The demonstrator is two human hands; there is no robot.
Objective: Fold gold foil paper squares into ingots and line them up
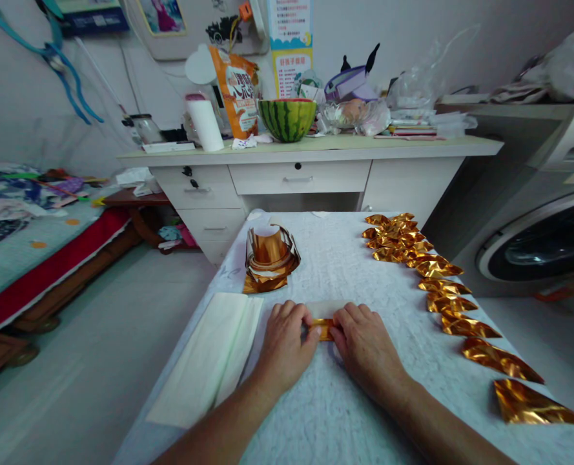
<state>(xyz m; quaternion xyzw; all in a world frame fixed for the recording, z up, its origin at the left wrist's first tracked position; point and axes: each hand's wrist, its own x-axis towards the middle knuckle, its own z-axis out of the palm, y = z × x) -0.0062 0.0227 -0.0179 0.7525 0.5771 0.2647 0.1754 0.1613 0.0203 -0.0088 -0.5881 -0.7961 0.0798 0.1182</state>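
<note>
A small strip of gold foil paper (pixel 322 329) spans the gap between my two hands, low over the cloth-covered table. My left hand (pixel 287 336) pinches its left end between thumb and fingers. At the right end, my right hand (pixel 364 339) grips the foil the same way. Just behind the hands lies a pale sheet (pixel 328 309), partly covered by them. To the left rest folded cream paper sheets (pixel 204 355). A ring-shaped stack of gold foil sheets (pixel 270 252) stands beyond my left hand.
Several folded gold foil pieces (pixel 454 303) line the table's right edge. Behind the table is a white desk (pixel 301 158) bearing a watermelon half (pixel 287 119), an orange pouch (pixel 238 93) and plastic bags. A washing machine (pixel 523 174) stands right, a bed (pixel 49 265) left.
</note>
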